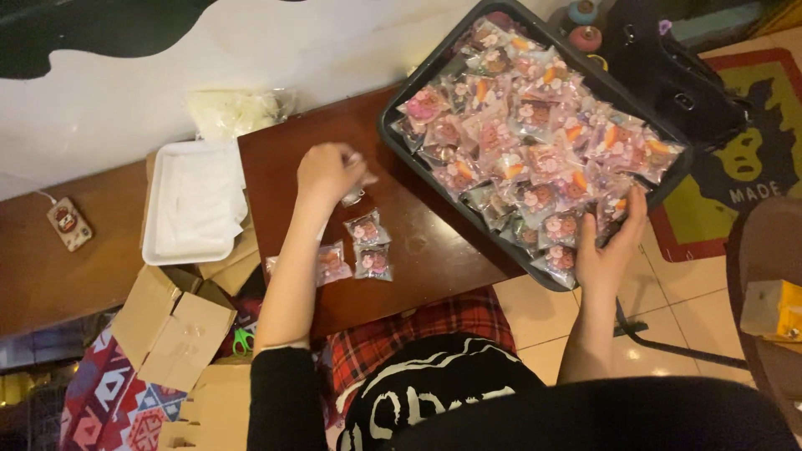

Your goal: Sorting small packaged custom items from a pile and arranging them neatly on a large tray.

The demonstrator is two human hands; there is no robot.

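We see our left hand [328,174] curled shut over the dark wooden table [434,250], pinching a small clear packet [357,190] whose edge peeks out at its 4 o'clock side. Just below it, toward 6 o'clock, three small wrapped sweets [365,246] lie flat on the wood, close together but apart from the hand; one of them sits partly under our left forearm.

Our right hand [612,250] reaches out at 3 o'clock from the left one, well apart from it. Its fingers spread over the near corner of the black tray [393,138], resting among the wrapped packets [535,134] heaped there; we cannot tell whether it grips one or only touches them. The tray lies tilted across the table's far right corner, at 1 o'clock from the left hand, and overhangs the table edge. The packets in it are clear with pink and orange pieces inside, piled in a loose layer.

At 9 o'clock from the left hand a white foam tray [194,205] rests on open cardboard boxes [175,326], with a crumpled clear bag [234,110] beyond it.
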